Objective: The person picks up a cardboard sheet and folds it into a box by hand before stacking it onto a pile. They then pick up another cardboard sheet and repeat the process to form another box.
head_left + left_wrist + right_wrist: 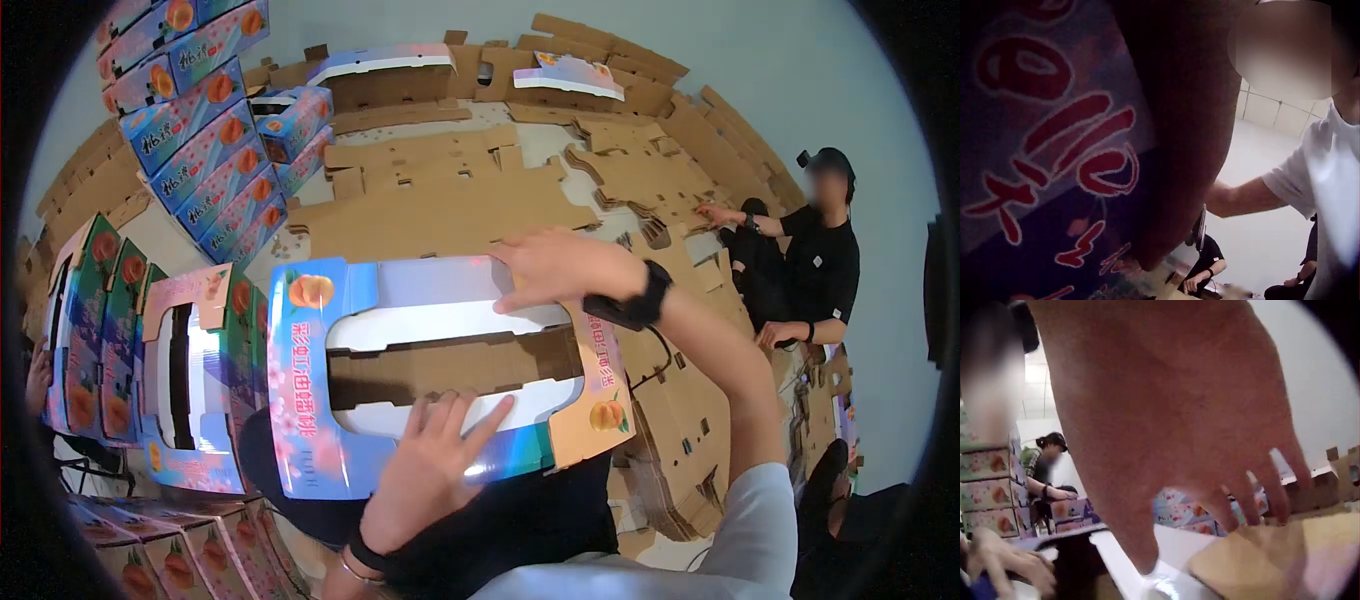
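Note:
In the head view a peach gift box [303, 400] with a large oval opening lies before me, printed blue, pink and orange with peaches and red lettering. My left hand [420, 475] rests on its near side, fingers spread over the white inner flap [490, 412]. At the far side my right hand [565, 268] grips the edge, thumb on the far white flap [450, 324] and fingers over the outer edge. The right wrist view shows that hand [1172, 419] from close by, its thumb on white card. Red lettering on a box panel [1054, 125] fills much of the left wrist view.
Similar boxes [190, 390] stand close on the left, with a tall stack [205, 130] behind them and more boxes [200, 555] at lower left. Flat brown cardboard sheets [430, 190] cover the floor ahead. A person in black [810, 250] sits at the right.

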The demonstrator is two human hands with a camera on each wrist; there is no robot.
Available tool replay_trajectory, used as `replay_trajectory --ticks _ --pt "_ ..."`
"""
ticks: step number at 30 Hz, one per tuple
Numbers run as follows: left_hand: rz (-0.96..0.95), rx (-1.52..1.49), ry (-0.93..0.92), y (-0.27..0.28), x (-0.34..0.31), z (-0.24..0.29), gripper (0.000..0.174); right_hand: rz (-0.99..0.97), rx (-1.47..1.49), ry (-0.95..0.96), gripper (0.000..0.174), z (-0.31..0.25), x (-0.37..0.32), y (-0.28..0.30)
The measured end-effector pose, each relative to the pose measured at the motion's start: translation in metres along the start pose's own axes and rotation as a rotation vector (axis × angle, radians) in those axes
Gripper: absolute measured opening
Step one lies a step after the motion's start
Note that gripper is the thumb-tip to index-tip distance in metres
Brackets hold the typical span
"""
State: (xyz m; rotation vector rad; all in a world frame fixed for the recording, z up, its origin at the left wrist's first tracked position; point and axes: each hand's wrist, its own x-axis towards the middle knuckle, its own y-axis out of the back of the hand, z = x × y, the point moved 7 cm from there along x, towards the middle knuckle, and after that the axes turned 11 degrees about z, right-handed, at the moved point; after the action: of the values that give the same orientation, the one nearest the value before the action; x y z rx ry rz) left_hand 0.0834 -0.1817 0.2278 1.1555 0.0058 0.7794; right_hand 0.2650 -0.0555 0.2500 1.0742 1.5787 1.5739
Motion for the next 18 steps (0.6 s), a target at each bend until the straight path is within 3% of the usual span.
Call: replay_trajectory --ticks 1,3,7,9,12,15,18 --pt "0.023 0.016 0.003 0.001 -0.001 0.000 0.093 0.009 0.004 0.002 0.051 0.006 0.016 0.000" --pt "0.023 0.000 0.015 0.002 -0.004 -0.001 0.093 -0.491 0.175 -0.231 0.047 0.023 0.028 -0.031" --pt "-0.023 -0.048 -0.014 0.001 -0.007 0.002 0.095 -0.523 0.217 -0.237 0.034 0.024 0.023 -0.023" --pt "-0.032 -0.082 -0.037 0.003 -0.007 0.004 0.095 -0.322 0.135 -0.143 0.024 0.021 0.021 -0.014" --pt "-0.073 -0.104 -0.057 0.005 -0.009 0.007 0.095 -0.402 0.141 -0.073 0.019 0.017 0.011 -0.010" --pt "-0.135 -0.091 -0.091 0.006 -0.014 0.010 0.096 -0.299 0.262 -0.159 0.016 0.008 -0.011 0.003" --pt "-0.168 -0.075 -0.176 0.001 -0.024 0.015 0.096 -0.305 0.255 -0.203 0.025 0.012 -0.035 -0.003"
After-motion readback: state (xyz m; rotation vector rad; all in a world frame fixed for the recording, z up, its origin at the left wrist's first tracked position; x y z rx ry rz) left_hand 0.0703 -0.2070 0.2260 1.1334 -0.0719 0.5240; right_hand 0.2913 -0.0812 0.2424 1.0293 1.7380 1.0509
